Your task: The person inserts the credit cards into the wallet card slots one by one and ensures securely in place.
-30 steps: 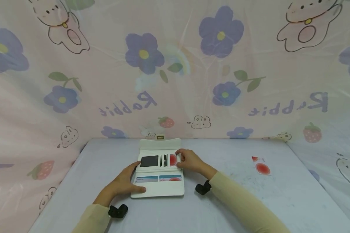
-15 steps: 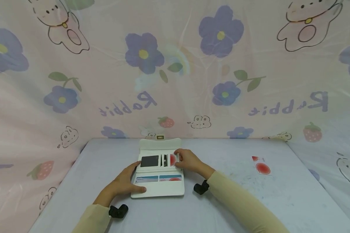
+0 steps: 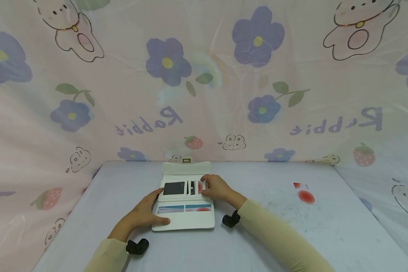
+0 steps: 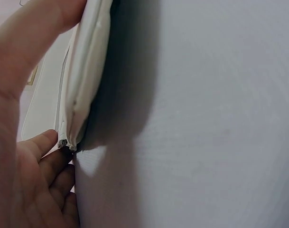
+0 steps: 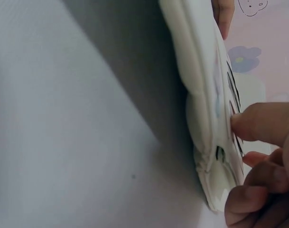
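A white wallet (image 3: 190, 223) lies unfolded on the table, its flap spread toward the wall. My left hand (image 3: 139, 215) grips its left side, thumb on the front panel and fingers at the edge; the left wrist view shows this side from below. At the wallet's right side, thumb and forefinger of my right hand (image 3: 220, 188) pinch a red-and-white card (image 3: 200, 186) partly in the right-hand slot. In the right wrist view, the thumb and fingers stand at the wallet's inner face, and the card is mostly hidden.
Two blue-topped cards (image 3: 171, 209) sit in the wallet's front pockets. A dark panel (image 3: 174, 188) fills its left window. Another card (image 3: 305, 194) with a red circle lies apart on the white table (image 3: 258, 241). A patterned curtain (image 3: 217, 94) rises behind.
My right hand has slid a little to the left with the card, and less of the card's red print shows now. The left hand and the wallet have stayed in place.
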`<state>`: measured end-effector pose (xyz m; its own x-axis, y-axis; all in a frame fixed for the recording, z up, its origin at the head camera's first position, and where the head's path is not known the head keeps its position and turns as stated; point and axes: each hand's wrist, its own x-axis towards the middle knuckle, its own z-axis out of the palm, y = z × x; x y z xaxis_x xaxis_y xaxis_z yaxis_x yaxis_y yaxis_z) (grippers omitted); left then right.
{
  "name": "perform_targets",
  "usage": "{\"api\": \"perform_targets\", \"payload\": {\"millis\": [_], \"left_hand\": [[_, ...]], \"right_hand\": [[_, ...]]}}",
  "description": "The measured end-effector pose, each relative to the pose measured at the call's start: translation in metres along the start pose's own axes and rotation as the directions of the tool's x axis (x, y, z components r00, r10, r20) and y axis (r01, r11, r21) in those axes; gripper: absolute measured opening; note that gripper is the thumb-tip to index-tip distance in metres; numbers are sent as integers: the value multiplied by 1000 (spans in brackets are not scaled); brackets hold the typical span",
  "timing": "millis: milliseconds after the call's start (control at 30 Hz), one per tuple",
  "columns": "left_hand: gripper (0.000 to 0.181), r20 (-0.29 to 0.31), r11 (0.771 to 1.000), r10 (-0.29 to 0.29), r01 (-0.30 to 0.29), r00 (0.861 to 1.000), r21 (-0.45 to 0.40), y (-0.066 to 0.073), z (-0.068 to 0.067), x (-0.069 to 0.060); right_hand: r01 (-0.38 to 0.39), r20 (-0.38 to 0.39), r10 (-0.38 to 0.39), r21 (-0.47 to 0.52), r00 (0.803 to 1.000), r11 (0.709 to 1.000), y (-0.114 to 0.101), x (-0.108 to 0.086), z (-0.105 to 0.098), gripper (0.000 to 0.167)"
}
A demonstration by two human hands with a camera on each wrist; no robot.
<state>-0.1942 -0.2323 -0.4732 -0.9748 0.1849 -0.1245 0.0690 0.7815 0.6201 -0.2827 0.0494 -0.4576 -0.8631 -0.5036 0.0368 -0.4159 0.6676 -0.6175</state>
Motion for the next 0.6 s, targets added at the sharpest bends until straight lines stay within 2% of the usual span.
{"api": "perform_targets", "payload": {"millis": [267, 600], "left_hand": [[119, 5, 1000, 0, 0, 1000, 2, -2, 1, 0], [119, 7, 1000, -14, 14, 1000, 2, 0, 0, 1]], "right_hand": [[8, -14, -8, -7, 1000, 1000, -5, -2, 1, 39], [8, -1, -8, -26, 1000, 1000, 1, 3, 1, 40]]}}
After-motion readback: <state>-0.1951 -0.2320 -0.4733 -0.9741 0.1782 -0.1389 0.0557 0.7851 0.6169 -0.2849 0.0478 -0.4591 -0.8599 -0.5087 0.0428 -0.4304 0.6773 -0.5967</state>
